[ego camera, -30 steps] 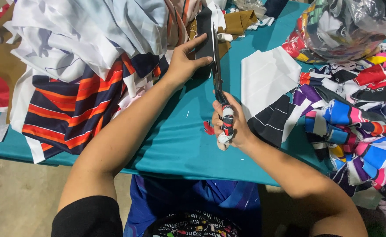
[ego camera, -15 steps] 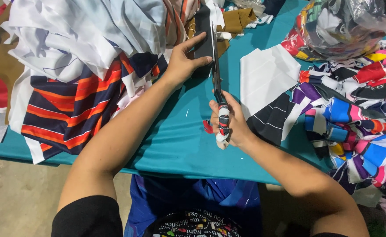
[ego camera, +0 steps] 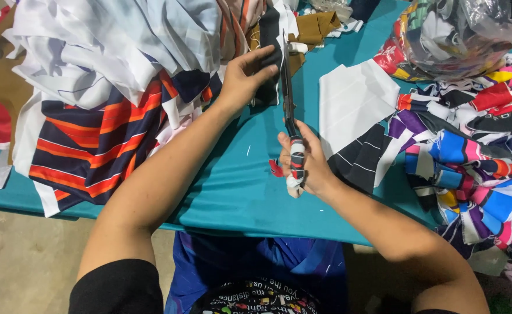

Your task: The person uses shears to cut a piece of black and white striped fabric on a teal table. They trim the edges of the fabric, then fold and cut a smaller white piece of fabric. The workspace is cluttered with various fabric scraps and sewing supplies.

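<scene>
Left arm stretched diagonally from the lower left of the frame up to the centre top, elbow nearly straight, forearm lying over the teal table cover [ego camera: 233,192]. Left hand [ego camera: 245,74] turned palm down at the top centre, fingers held together and flat on a dark strip of fabric [ego camera: 269,55], thumb tucked against the strip's lower edge, pressing it to the table. Right arm bent in from the lower right corner, wrist cocked upward. Right hand [ego camera: 302,160] at mid-frame, fingers curled tight through the cloth-wrapped handles of a pair of long scissors [ego camera: 289,107], thumb on top. Blades pointed straight up the frame, tips beside the dark strip just right of the left fingertips; whether blades were parted or together could not be told. Heap of white and orange-and-navy striped cloth [ego camera: 99,110] in the upper left. White folded piece [ego camera: 352,99] just right of the scissors. Bright multicoloured scraps [ego camera: 471,157] along the right edge, beneath a clear plastic bag [ego camera: 459,35] of more cloth.
</scene>
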